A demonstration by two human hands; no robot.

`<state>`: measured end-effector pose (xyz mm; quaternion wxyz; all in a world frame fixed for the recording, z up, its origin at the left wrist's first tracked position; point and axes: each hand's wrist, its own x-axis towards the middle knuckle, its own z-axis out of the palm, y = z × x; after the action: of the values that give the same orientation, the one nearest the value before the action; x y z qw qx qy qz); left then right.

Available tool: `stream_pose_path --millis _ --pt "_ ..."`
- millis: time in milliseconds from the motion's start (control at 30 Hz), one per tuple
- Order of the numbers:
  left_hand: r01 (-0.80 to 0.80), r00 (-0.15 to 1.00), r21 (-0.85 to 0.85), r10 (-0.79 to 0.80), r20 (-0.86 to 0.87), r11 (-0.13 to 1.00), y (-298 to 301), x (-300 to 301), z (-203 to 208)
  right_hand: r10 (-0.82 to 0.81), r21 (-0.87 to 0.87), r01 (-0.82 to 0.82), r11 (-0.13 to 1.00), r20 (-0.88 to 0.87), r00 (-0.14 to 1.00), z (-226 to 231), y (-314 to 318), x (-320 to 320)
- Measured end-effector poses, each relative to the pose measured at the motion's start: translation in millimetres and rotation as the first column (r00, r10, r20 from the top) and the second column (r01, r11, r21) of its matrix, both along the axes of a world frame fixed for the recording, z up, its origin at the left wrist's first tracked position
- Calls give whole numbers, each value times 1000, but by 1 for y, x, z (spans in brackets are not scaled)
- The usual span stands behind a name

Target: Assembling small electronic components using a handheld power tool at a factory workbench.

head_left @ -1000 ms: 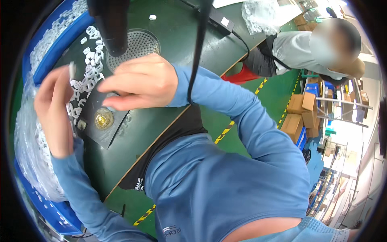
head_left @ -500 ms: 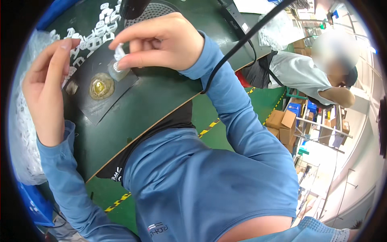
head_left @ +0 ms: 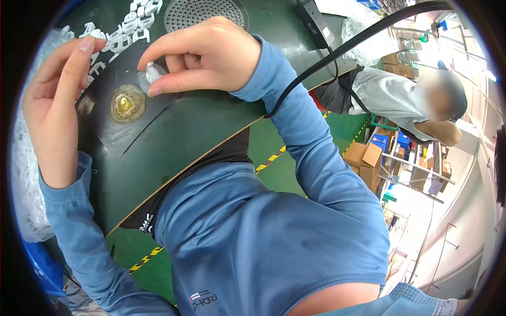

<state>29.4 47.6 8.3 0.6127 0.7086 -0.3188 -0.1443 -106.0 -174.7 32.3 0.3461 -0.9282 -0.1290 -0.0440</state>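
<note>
My right hand [head_left: 205, 58] pinches a small white plastic part [head_left: 152, 72] between thumb and forefinger. Below that hand lies a dark flat sheet [head_left: 118, 139], bearing a round, clear-rimmed blob with a yellow middle [head_left: 125, 104]. A second pale round patch on the sheet is partly covered by the right fingers. My left hand [head_left: 60, 89] is raised over the sheet's left side, its thumb and forefinger drawn together; whatever is between them is hidden. Past the left fingertips spreads a pile of white plastic parts [head_left: 124, 37].
A perforated grey disc [head_left: 205, 13] sits at the green table's far side, near a black power strip [head_left: 315, 23]. A black cable [head_left: 337, 52] crosses above my right sleeve. Clear plastic bags [head_left: 31, 174] lie at the left. A person [head_left: 390, 95] stands beyond, near cardboard boxes [head_left: 363, 160].
The white part has turned in my right fingers and sits lower between them. Both hands appear slightly further left. The dark object above the perforated disc has left the view.
</note>
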Motion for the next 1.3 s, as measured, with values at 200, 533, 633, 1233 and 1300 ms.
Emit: stream_pose_path --millis 200,533,633,1233,1300 --pt "26 1000 -7 -26 -5 1000 -3 0 -5 -25 -27 25 999 28 999 0 0 -2" --pt "37 999 31 -37 -6 999 -2 -2 -4 -121 211 80 974 188 975 -4 -4 -1" --pt "38 999 51 -38 1 998 -3 -4 -4 -61 75 53 996 105 993 -2 -3 -1" --pt "188 956 35 -191 222 982 -15 -24 10 -138 196 60 979 415 899 50 -54 -18" --pt "164 893 125 -201 402 978 -17 -35 19 -504 600 93 795 566 653 39 -30 14"
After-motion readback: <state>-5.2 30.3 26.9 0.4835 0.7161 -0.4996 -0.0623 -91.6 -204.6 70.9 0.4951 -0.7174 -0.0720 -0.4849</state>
